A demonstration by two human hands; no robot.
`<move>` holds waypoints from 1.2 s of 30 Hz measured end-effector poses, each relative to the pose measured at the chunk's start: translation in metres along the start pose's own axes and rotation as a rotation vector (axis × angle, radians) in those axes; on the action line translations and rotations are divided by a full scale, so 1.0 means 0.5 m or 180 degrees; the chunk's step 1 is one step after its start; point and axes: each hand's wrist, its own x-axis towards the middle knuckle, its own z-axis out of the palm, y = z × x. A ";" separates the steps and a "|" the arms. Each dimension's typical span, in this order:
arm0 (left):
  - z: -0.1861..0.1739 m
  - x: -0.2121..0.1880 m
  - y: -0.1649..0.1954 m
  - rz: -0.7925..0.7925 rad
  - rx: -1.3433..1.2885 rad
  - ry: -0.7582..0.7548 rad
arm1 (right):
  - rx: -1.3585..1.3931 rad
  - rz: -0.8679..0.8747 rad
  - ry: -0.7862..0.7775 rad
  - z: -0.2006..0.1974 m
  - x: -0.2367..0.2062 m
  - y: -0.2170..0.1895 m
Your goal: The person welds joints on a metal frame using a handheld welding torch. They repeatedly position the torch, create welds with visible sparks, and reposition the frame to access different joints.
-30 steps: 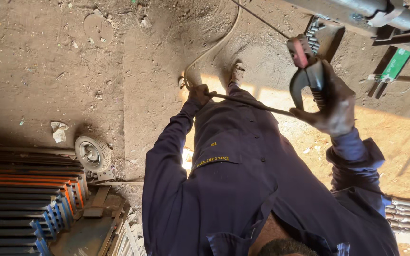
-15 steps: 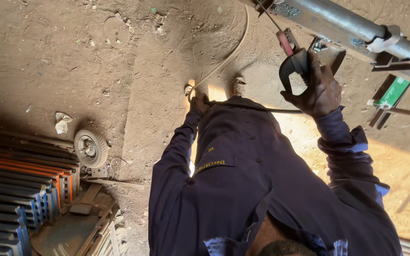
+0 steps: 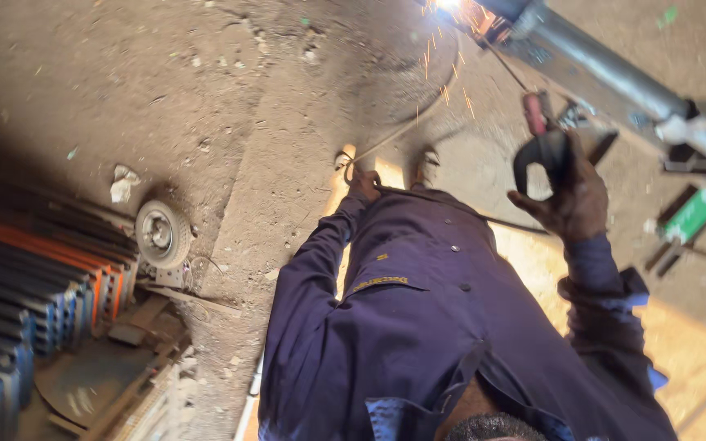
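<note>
My right hand (image 3: 572, 200), dark with grime, grips a welding electrode holder (image 3: 542, 145) with a red handle, raised toward a grey metal pipe (image 3: 606, 69). Sparks (image 3: 451, 10) fly where the thin electrode meets the pipe at the top edge. My left hand (image 3: 363, 181) hangs low at the end of a dark blue sleeve, just above my feet, fingers curled around a thin cable (image 3: 451, 211) that runs across my overalls toward the right hand.
Bare dirt floor all around. A small wheel (image 3: 161, 234) and a crumpled white scrap (image 3: 124, 184) lie at left. Stacked blue and orange metal slats (image 3: 26, 278) fill the lower left. A green tool (image 3: 690, 214) lies under the pipe at right.
My right hand has lifted the electrode holder up to the pipe and sparks have started. The left hand has stayed low with the cable.
</note>
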 end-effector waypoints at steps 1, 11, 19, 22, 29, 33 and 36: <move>-0.005 0.000 0.005 -0.0111 0.0082 -0.0132 | 0.0014 0.0010 0.0023 0.001 -0.001 0.000; -0.057 -0.004 0.011 -0.0247 0.0383 -0.0261 | -0.0377 0.0020 0.0176 0.028 -0.003 -0.040; -0.026 -0.009 -0.005 0.0131 -0.0247 -0.0274 | 0.0106 -0.0018 0.0286 -0.031 -0.054 -0.100; -0.018 -0.006 -0.010 0.0179 -0.0224 -0.0289 | 0.0093 0.0061 0.0257 -0.049 -0.066 -0.126; -0.012 0.008 -0.017 0.0142 -0.0243 -0.0390 | 0.0022 -0.0171 0.0539 -0.054 -0.066 -0.116; -0.013 0.010 -0.017 -0.0080 -0.0261 -0.0482 | 0.0026 -0.0265 0.0686 -0.052 -0.065 -0.110; -0.014 0.005 -0.019 0.0005 -0.0312 -0.0424 | 0.0074 -0.0044 0.0613 -0.053 -0.066 -0.111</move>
